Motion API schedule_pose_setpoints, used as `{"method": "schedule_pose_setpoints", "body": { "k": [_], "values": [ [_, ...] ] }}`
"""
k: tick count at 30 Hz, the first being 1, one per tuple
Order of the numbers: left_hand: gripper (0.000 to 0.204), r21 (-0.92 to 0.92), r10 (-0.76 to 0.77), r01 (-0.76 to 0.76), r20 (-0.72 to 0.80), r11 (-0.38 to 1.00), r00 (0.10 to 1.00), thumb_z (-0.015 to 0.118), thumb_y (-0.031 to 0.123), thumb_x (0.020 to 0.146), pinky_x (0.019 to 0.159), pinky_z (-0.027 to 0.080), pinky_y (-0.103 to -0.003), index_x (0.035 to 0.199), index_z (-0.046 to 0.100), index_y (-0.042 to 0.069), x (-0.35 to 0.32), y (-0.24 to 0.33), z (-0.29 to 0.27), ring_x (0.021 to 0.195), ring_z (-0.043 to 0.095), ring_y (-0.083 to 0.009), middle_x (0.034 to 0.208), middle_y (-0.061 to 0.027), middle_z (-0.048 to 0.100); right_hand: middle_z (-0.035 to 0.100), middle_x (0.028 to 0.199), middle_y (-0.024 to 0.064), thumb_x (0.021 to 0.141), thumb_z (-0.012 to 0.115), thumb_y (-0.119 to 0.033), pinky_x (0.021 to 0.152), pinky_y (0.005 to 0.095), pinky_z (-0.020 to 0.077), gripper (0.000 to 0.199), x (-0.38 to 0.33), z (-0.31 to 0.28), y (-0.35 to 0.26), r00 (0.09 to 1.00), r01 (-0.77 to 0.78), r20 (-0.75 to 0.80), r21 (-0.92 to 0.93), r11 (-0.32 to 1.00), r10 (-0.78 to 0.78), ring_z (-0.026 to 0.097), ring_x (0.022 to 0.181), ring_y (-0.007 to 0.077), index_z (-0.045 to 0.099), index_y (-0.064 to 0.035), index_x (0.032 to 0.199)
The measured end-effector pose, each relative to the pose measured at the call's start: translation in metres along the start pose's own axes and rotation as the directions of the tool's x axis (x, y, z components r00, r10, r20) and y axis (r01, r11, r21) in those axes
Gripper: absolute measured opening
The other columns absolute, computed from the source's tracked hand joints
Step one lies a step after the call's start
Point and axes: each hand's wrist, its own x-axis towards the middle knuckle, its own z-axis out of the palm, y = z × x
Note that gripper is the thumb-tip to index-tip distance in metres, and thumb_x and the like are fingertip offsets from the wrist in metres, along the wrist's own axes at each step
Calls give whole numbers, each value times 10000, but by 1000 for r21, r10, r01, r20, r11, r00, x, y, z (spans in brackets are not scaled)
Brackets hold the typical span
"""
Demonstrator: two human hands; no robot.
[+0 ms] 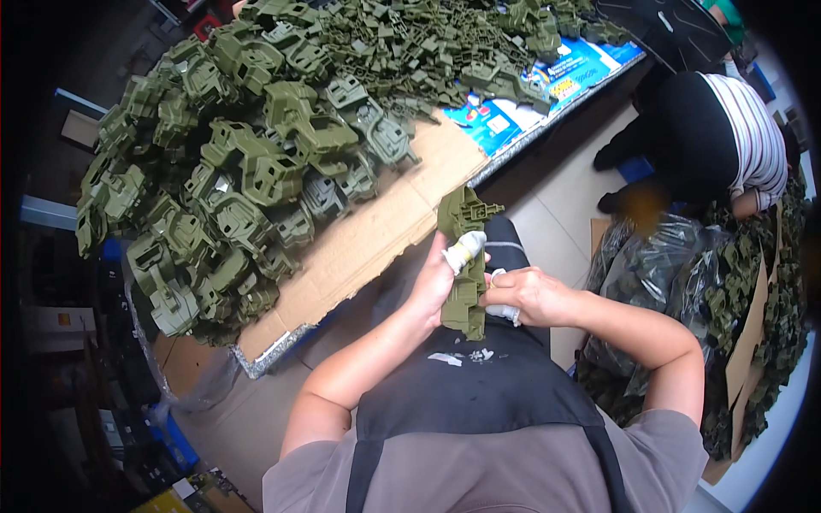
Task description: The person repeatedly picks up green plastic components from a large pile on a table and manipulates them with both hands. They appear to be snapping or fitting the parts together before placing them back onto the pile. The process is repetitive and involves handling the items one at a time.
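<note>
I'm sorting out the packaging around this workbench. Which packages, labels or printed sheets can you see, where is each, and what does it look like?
Printed sheet: far right end of the table, under the green parts; flat, blue with bright patches.
Cardboard sheet: on the table top, plain brown, flattened.
Clear plastic bags: on the floor at right, crumpled, holding green parts.
Yellow package: bottom left, mostly cut off.

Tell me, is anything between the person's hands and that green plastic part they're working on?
Nothing visible does. The left hand and the right hand both grip the olive-green moulded plastic part directly, over the black apron. Only white wrapping on some fingers lies between skin and plastic.
</note>
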Motion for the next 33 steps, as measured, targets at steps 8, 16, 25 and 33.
{"method": "schedule_pose_setpoints", "body": {
  "k": [8,16,25,33],
  "values": [
    [471,-183,195,-178,81,967,977,517,250,869,694,517,-331,1249,253,163,41,23,-26,828,588,-207,1051,-115,507,526,1128,151,694,637,-87,890,372,393,451,57,-124,120,847,-297,-470,-31,954,248,501,1040,306,510,-88,1127],
    [429,-80,342,-336,72,938,937,431,326,900,755,514,-371,1275,312,155,51,26,-29,934,568,-244,1142,-125,502,489,1130,200,718,524,-6,932,367,350,583,59,-135,236,779,-487,-525,-162,858,343,453,1083,327,403,-110,1278],
    [433,-7,483,-483,-28,875,875,484,171,888,806,484,-365,1269,280,132,132,-2,-26,938,564,-231,1123,-107,518,599,1011,122,799,556,-126,792,300,439,274,15,-43,148,645,-45,-611,569,821,458,563,930,199,563,-13,1049],
    [647,150,479,-466,-66,872,875,475,128,878,902,401,-366,1377,67,178,113,4,-6,1138,419,-232,1330,-107,321,497,1143,207,820,576,-279,885,343,394,482,22,15,82,596,-269,-637,415,869,489,478,1083,324,460,0,1195]
  ]
}}
